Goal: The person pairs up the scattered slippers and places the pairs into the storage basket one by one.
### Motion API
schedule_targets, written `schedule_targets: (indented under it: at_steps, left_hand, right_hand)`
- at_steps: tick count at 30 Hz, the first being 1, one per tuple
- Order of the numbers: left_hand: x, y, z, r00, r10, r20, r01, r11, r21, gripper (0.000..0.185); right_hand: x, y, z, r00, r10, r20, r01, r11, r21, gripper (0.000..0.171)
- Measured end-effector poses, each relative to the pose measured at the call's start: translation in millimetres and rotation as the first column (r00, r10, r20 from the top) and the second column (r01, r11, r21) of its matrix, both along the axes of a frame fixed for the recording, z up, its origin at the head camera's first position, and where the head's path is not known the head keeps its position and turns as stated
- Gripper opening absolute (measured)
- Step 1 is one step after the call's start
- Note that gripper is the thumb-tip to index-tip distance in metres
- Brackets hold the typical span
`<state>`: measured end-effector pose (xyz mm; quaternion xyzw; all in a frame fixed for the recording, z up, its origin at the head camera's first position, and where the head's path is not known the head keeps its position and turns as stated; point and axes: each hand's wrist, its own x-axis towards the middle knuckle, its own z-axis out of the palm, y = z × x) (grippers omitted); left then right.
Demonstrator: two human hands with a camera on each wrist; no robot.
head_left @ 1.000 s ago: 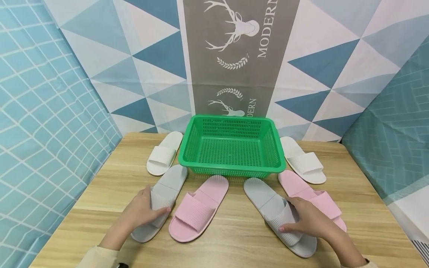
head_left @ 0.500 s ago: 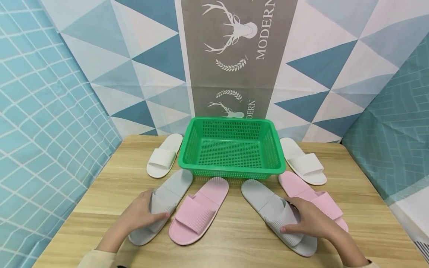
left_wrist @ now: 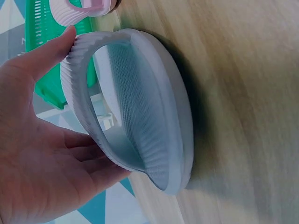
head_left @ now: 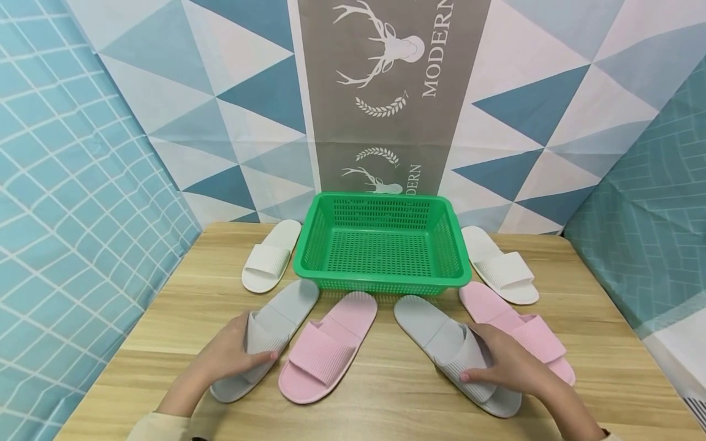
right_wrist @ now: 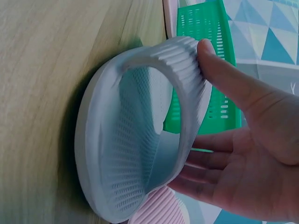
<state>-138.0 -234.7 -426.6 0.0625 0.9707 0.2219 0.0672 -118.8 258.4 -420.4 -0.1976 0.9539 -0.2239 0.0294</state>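
Grey slippers [head_left: 268, 339]: ribbed straps, mesh-textured insoles, gripped by hands [head_left: 228, 355]

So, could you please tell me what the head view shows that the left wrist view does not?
Only the head view shows the right hand gripping the right grey slipper, two white slippers, the far pink slipper and the whole wooden table.

Only the left wrist view shows the dotted insole inside the left grey slipper, with the thumb on top of the strap and fingers under it.

Both show the left hand holding that slipper, the green basket and the near pink slipper.
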Motion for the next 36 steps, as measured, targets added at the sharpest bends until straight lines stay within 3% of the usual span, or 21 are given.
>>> schedule_targets:
  at_steps: [19,27,36]
  left_hand:
    - [-3.8,10.6,2.6,0.998,0.041,0.048,-0.037,0.996,-0.076,0.114]
    - [-9.2,12.3,5.0,0.998,0.044,0.046,-0.038,0.993,-0.114,0.114]
    - [-10.4,19.0,8.3,0.996,0.069,0.053,-0.061,0.988,-0.142,0.110]
  right_hand:
    - [-2.8,-11.0,1.9,0.996,-0.039,0.074,0.036,0.999,0.040,0.097]
    - [-5.4,-22.0,3.4,0.982,-0.135,0.131,0.119,0.985,0.124,0.106]
    - [-6.1,-32.2,5.2,0.980,-0.177,0.092,0.159,0.972,0.175,0.108]
